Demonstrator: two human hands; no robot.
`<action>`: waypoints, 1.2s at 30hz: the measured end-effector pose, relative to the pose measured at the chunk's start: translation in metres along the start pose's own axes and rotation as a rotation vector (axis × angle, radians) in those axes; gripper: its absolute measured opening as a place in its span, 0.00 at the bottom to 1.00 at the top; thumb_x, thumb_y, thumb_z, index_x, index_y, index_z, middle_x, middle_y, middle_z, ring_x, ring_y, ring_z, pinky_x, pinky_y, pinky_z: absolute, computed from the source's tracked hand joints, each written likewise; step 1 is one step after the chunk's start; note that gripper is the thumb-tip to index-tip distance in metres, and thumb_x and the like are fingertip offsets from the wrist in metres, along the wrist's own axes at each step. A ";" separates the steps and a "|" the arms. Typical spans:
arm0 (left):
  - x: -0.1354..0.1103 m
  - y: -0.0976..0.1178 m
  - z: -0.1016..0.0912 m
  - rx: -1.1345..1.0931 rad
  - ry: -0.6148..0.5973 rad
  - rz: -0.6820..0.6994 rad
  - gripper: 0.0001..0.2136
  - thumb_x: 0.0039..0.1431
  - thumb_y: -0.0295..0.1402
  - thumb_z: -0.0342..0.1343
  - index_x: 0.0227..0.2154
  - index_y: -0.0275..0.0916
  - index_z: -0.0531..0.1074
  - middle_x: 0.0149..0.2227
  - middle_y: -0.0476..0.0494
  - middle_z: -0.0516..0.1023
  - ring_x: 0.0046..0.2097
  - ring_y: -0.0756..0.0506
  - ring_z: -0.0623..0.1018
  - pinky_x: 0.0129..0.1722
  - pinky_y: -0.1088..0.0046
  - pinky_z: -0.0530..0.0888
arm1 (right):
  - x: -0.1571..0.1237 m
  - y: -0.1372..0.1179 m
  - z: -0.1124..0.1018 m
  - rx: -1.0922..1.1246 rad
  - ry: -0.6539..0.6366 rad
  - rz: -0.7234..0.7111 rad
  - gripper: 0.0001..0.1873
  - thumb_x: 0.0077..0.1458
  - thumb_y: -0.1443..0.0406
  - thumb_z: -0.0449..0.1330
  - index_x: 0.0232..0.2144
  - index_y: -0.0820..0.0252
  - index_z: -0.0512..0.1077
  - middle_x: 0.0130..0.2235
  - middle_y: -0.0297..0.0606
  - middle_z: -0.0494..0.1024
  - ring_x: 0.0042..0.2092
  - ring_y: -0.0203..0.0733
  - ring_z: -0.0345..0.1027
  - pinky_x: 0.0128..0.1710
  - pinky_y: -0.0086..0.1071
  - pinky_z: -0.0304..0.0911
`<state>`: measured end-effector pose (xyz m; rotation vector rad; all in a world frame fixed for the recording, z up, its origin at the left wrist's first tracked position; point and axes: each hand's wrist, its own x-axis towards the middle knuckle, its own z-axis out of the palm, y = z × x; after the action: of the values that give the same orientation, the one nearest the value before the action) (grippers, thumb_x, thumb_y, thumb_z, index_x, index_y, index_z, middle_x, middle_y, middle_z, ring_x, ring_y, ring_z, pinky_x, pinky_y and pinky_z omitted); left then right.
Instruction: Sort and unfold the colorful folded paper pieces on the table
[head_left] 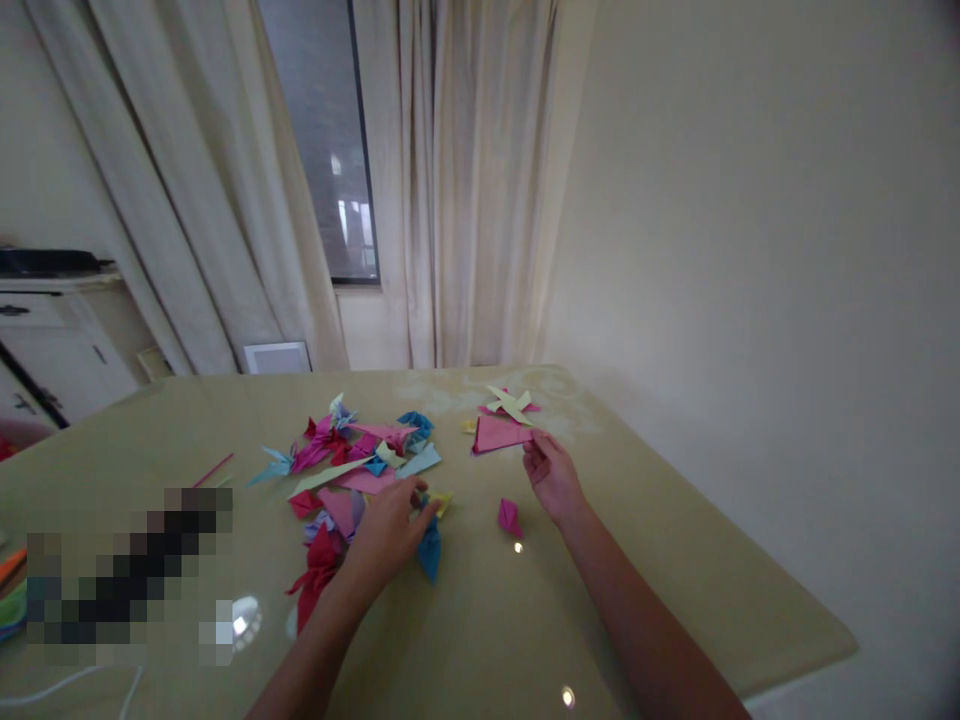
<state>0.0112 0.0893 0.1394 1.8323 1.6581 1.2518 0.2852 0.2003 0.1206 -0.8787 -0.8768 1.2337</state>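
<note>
My right hand (553, 476) is closed on the narrow end of a pink folded paper (498, 434), fan-shaped with a darker edge, over the right part of the table. My left hand (390, 530) is at the right side of a pile of colourful folded papers (360, 478). Its thumb and fingers are apart, over a blue folded paper (430, 550) and a small yellow one (444, 503); whether it touches them I cannot tell. Between my hands lies a small magenta folded paper (509, 516).
Pale yellow and pink folded papers (512, 404) lie crossed beyond my right hand. Red folded papers (321, 565) are beside my left forearm. A blurred-out dark object (135, 570) and a white cable (60, 687) lie at left. A wall borders the table (675, 560) at right.
</note>
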 end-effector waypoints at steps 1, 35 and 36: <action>0.000 -0.001 0.001 -0.040 -0.034 -0.026 0.08 0.51 0.41 0.66 0.31 0.44 0.78 0.26 0.46 0.78 0.30 0.41 0.74 0.34 0.69 0.65 | 0.001 0.000 -0.001 -0.022 -0.003 -0.004 0.17 0.48 0.52 0.74 0.32 0.55 0.76 0.30 0.34 0.82 0.33 0.40 0.80 0.30 0.29 0.75; 0.015 -0.014 -0.007 -0.596 0.164 -0.296 0.33 0.42 0.55 0.73 0.45 0.37 0.78 0.37 0.40 0.85 0.41 0.38 0.85 0.33 0.70 0.77 | 0.003 0.006 -0.012 -0.686 -0.116 -0.132 0.03 0.52 0.64 0.64 0.30 0.58 0.76 0.28 0.35 0.82 0.31 0.43 0.81 0.34 0.34 0.74; 0.015 -0.015 -0.007 -0.600 0.162 -0.288 0.32 0.42 0.55 0.73 0.44 0.37 0.78 0.37 0.41 0.85 0.40 0.39 0.85 0.34 0.70 0.77 | 0.003 0.006 -0.012 -0.692 -0.113 -0.139 0.04 0.52 0.64 0.64 0.31 0.58 0.76 0.29 0.36 0.82 0.32 0.43 0.81 0.34 0.34 0.74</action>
<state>-0.0042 0.1047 0.1374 1.1222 1.3530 1.5747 0.2943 0.2035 0.1110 -1.2704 -1.4735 0.8622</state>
